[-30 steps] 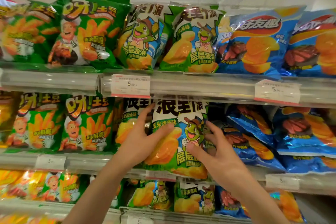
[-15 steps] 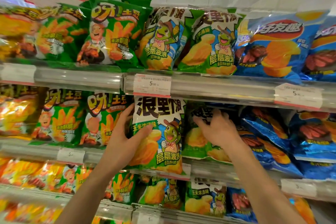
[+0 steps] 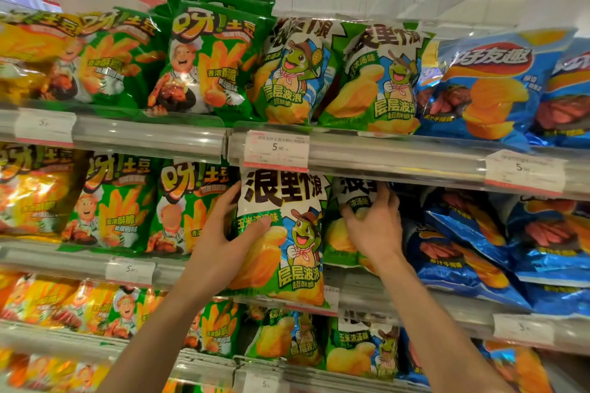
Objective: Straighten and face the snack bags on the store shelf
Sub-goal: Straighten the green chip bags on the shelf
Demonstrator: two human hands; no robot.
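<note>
A green and white turtle chip bag [image 3: 289, 233] stands upright at the front of the middle shelf [image 3: 360, 295], its face turned outward. My left hand [image 3: 223, 252] grips its left edge, thumb across the front. A second turtle bag [image 3: 346, 220] sits further back just to the right, partly under the upper shelf rail. My right hand [image 3: 375, 226] holds that bag near its top, fingers curled over it.
Green fries bags [image 3: 118, 201] stand to the left on the middle shelf, and blue chip bags [image 3: 472, 242] lie tilted to the right. The upper shelf [image 3: 396, 156] carries more bags and a price tag [image 3: 276, 150]. Lower shelves hold several bags too.
My right hand left the front turtle bag and reached back to the second one. My left hand shifted the front bag slightly left. The camera view moved left and closer.
</note>
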